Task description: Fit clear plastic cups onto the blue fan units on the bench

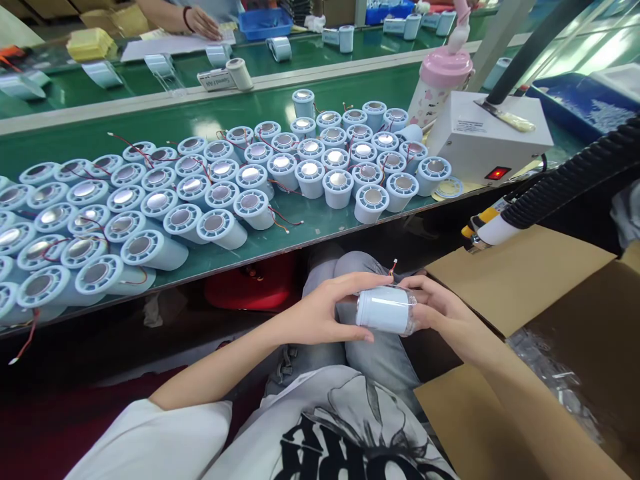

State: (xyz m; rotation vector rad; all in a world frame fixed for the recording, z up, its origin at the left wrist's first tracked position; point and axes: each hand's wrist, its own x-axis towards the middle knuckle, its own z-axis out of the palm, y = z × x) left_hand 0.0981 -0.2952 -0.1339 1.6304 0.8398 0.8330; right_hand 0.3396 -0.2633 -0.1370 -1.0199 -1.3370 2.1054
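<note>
Over my lap, both hands hold one pale blue cylinder (385,309) lying on its side, a thin red wire sticking up from its far end. My left hand (320,313) grips its left end, thumb underneath and fingers curled over the top. My right hand (440,312) wraps round its right end, where a clear plastic film seems to cover it. Several more such cylinders (215,190) with metal-centred tops and red wires stand and lie in rows on the green bench (210,120) in front of me.
A white box with a red switch (487,137) and a pink-lidded bottle (443,77) stand at the bench's right end. A black corrugated hose (565,187) crosses above an open cardboard box (550,320) on my right. Another person's hand (203,23) rests across the bench.
</note>
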